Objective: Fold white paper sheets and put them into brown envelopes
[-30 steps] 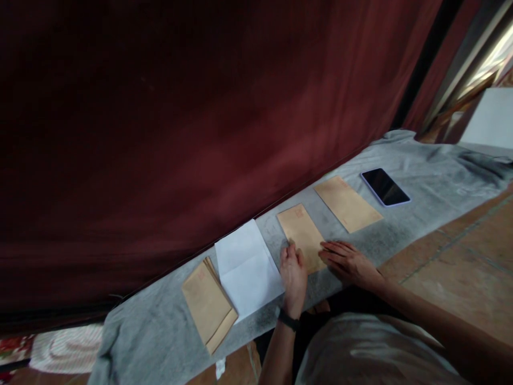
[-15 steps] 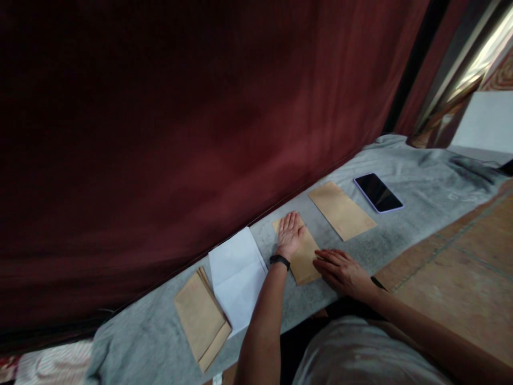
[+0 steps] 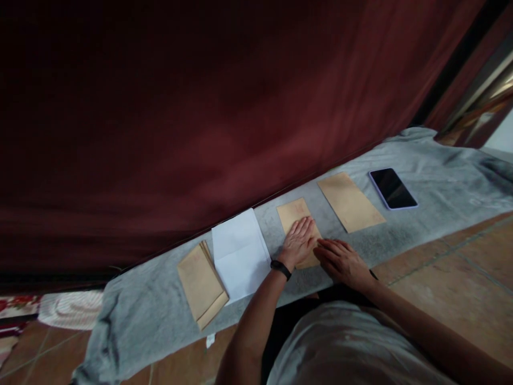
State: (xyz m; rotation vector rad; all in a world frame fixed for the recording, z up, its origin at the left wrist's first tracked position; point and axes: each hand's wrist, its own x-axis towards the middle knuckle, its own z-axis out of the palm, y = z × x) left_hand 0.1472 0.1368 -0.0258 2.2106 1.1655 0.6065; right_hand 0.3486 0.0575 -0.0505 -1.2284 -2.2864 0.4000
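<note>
Brown envelope (image 3: 290, 214) lies on the grey-cloth tabletop (image 3: 140, 315), between white paper (image 3: 241, 259) and a second envelope (image 3: 350, 204). Our left hand (image 3: 299, 241) lies flat on it, fingers extended, gripping nothing. Our right hand (image 3: 343, 263) is at its right edge, fingers together; whether they pinch, we cannot tell. We judge it light, flexible, easily creased; best held by opposite long edges.
</note>
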